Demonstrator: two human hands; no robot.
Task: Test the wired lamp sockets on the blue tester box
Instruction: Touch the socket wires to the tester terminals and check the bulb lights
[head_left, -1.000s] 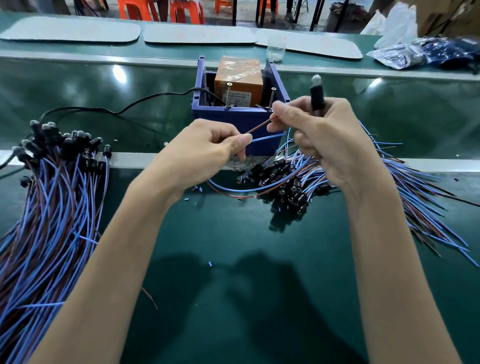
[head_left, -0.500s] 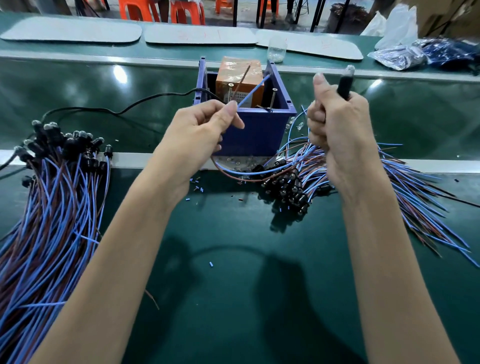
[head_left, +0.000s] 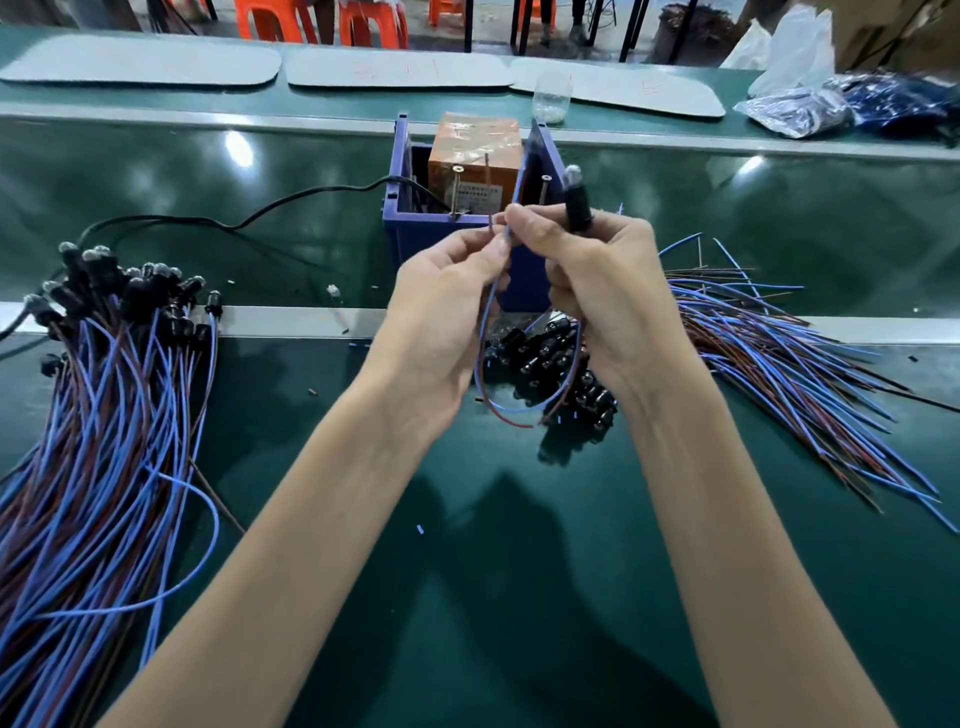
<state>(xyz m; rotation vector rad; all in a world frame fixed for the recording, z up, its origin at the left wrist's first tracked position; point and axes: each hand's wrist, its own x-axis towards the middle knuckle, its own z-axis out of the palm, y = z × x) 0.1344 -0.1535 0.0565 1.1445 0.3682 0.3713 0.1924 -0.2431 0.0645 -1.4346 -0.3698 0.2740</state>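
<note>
Two hands up in front of blue tester box (head_left: 415, 234), one lamp socket (head_left: 576, 200) between them.
Grip: right hand (head_left: 608, 291) curled round lamp socket, bulb end up; left hand (head_left: 441, 317) pinches its blue and brown leads (head_left: 485, 332) at thumb and forefinger. Box stands on green bench (head_left: 519, 571), just behind the hands.

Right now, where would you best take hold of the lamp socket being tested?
Grip the black socket round its cylindrical body, from the near side, as the right hand does. It stands roughly upright, bulb on top, its two wires looping underneath to the left hand, which pinches their ends; a mid-body hold leaves both free.
</note>
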